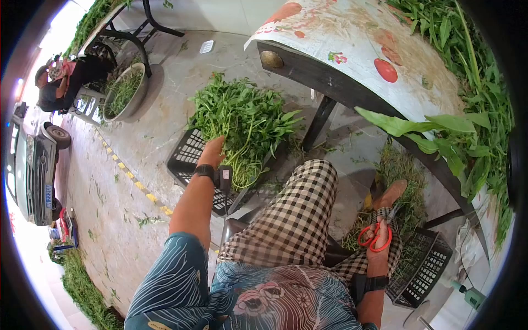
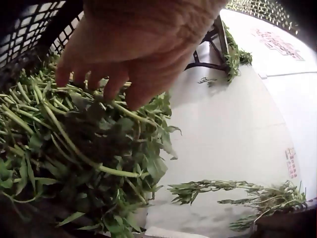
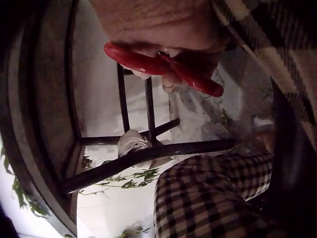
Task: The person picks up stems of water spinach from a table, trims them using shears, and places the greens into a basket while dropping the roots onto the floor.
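Leafy green stems (image 1: 242, 121) are heaped in a black plastic crate (image 1: 184, 157) beside the person's left knee. The left hand (image 1: 213, 151) reaches over the near side of this heap. In the left wrist view the fingers (image 2: 114, 84) point down, their tips at the stems (image 2: 64, 129), and no stem shows gripped in them. Scissors with red handles (image 1: 380, 238) are held in the right hand (image 1: 378, 234), low by the right leg. The right wrist view shows the red handles (image 3: 190, 77) against the fingers, with the blades mostly hidden.
A table (image 1: 330, 41) with a printed cover stands ahead, more greens (image 1: 440, 33) piled on it. Stems lie on the floor around a second crate (image 1: 421, 269) at right. A basin of greens (image 1: 126, 93), another person (image 1: 60, 82) and a parked car (image 1: 36, 165) are at left.
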`<action>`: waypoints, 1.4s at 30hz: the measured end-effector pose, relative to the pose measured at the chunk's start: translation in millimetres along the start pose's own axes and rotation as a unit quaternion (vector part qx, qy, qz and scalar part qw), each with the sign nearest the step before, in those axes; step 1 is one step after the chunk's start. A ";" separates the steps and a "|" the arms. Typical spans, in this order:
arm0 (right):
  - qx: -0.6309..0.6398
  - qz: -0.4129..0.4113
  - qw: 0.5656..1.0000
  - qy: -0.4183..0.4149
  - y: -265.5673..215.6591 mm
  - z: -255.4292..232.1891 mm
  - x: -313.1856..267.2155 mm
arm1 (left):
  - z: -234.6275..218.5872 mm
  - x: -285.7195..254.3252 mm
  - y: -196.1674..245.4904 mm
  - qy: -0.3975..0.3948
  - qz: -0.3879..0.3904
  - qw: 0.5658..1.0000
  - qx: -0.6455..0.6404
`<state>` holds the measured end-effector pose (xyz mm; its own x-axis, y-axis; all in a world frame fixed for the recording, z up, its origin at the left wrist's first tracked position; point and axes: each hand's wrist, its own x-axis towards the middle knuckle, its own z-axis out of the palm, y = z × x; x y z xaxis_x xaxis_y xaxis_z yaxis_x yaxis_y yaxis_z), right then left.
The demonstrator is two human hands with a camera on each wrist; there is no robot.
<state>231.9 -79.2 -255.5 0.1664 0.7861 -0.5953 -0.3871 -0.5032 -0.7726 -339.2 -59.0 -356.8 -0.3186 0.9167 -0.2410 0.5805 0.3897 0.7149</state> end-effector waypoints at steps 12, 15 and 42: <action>-0.019 -0.009 0.998 -0.064 -2.4 4.1 1.1 | -19.2 -8.4 70.9 0.131 -0.208 0.906 -0.344; 0.002 0.029 0.990 -0.138 -3.8 -0.5 1.0 | -32.4 -12.4 120.9 0.077 -0.186 0.835 -0.512; -0.273 -0.472 0.838 0.000 -322.2 21.7 -169.2 | 27.5 -97.4 542.6 -0.012 0.624 0.776 -0.087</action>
<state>308.9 -42.4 98.9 0.1652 0.9268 0.3372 0.3904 0.2526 -0.8853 27.5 65.6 36.6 0.4264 0.5725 0.7003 0.3144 -0.8198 0.4787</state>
